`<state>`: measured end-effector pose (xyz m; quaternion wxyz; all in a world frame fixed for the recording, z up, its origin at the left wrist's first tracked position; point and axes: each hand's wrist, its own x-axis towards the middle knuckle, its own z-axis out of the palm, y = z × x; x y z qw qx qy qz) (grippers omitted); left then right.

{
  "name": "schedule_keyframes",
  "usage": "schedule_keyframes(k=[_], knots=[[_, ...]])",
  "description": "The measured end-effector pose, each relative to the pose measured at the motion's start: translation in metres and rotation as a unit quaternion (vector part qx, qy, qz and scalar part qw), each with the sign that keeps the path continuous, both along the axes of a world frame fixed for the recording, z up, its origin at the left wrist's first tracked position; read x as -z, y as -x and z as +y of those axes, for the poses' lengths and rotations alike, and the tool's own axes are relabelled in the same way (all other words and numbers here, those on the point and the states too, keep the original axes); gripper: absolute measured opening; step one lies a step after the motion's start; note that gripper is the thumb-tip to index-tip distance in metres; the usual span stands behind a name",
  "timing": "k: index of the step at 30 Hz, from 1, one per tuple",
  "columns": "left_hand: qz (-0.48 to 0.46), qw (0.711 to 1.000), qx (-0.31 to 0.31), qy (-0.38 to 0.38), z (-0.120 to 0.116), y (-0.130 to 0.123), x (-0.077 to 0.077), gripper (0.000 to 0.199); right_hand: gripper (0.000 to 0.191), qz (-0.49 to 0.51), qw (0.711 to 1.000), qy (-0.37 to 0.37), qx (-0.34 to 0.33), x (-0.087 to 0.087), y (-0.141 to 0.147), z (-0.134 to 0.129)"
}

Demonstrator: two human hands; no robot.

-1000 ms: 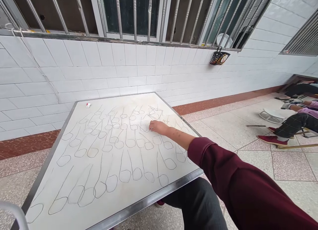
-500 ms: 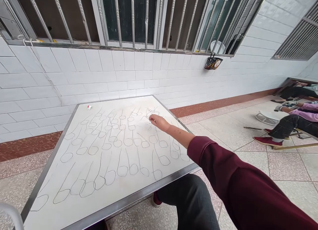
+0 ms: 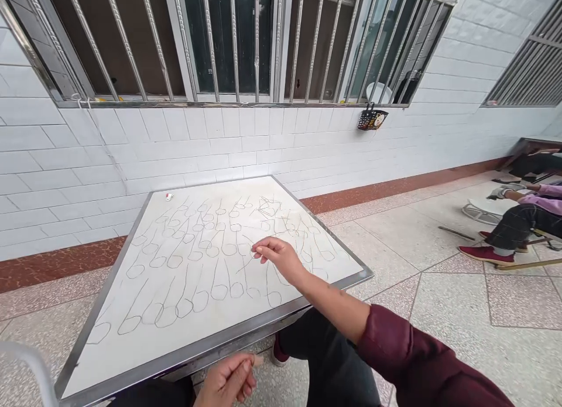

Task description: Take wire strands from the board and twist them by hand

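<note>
Many thin dark wire-like strands (image 3: 220, 292), most with a round loop at one end and a straight tail, lie in rows on a white board-like tabletop (image 3: 105, 372). Above the nearer rows, my right hand (image 3: 278, 257) pinches one thin strand (image 3: 246, 264) between thumb and fingertips. Below the table's front edge is my left hand (image 3: 226, 383), fingers curled, with a small beige piece (image 3: 258, 360) sticking out at its fingertips; its kind is unclear. A tangled pile of straighter strands (image 3: 268, 207) lies toward the back right of the tabletop.
A small white-and-red object (image 3: 169, 197) sits at the table's back left corner. Behind stands a tiled wall (image 3: 197, 143) with barred windows and a hanging black basket (image 3: 372, 119). My knee (image 3: 338, 360) is under the front edge. Another person's legs (image 3: 513, 225) are at right.
My right hand has moved from the strand pile toward the table's front, now holding a strand. My left hand has come into view at the bottom. The view has shifted slightly.
</note>
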<state>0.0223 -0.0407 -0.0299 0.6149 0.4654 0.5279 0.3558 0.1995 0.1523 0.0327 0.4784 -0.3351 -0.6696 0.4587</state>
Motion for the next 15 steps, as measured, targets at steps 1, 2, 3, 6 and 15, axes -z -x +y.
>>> schedule_keyframes(k=[1,2,3,6,15], knots=[[-0.017,0.998,-0.046,-0.034,0.003,-0.002,-0.009,0.051,0.016,0.062,0.998,0.027,-0.006,0.004,0.009,-0.023],[-0.025,0.994,-0.090,-0.057,0.006,-0.005,-0.018,0.053,0.012,0.109,0.993,0.052,-0.017,0.008,0.016,-0.045],[-0.036,0.989,-0.125,-0.075,0.007,-0.009,-0.026,0.053,0.009,0.146,0.987,0.066,-0.030,0.011,0.023,-0.065],[-0.099,0.971,-0.190,-0.102,0.003,-0.020,-0.043,0.049,0.009,0.196,0.977,0.065,-0.062,0.014,0.032,-0.111],[-0.307,0.895,-0.302,-0.112,-0.031,-0.031,-0.057,0.028,0.016,0.284,0.925,0.141,-0.209,0.014,0.030,-0.165]])
